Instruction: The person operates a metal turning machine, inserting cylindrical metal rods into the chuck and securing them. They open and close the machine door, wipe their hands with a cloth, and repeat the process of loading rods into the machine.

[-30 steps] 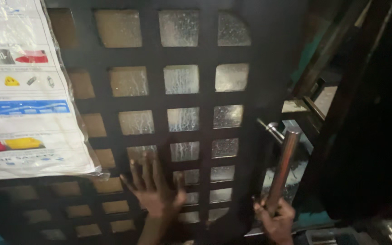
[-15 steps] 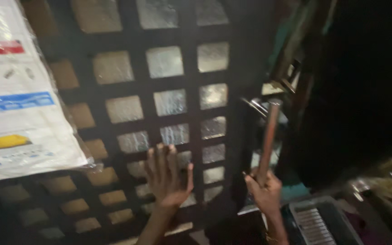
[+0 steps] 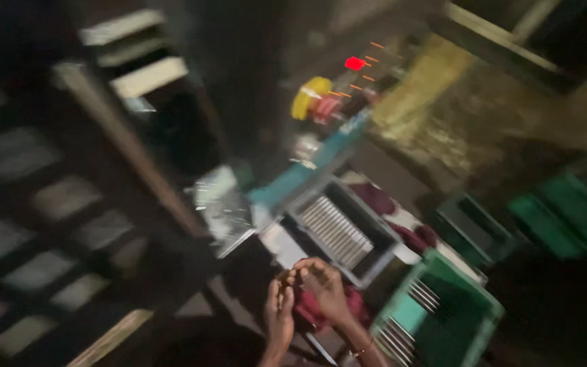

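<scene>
The picture is dim and smeared by motion. My left hand [image 3: 278, 311] and my right hand [image 3: 324, 289] are together low in the middle, fingertips touching. The right hand's fingers are curled; whether anything sits between the hands is too blurred to tell. Just under them lies a dark red cloth-like thing [image 3: 321, 314]. Beyond the hands stands a grey tray with a slatted insert [image 3: 334, 231]. The dark lattice door with frosted panes [image 3: 42, 204] is off to the left, away from both hands.
A green crate [image 3: 443, 319] stands right of my hands, and more green crates [image 3: 565, 217] sit farther right. A teal ledge [image 3: 307, 173] runs behind the tray, with a yellow roll [image 3: 310, 95] and red items above it. A rough wall [image 3: 456, 129] lies behind.
The view has swung right and down, away from the lattice door. My left hand left the door, my right hand let go of the bar handle, and both came together.
</scene>
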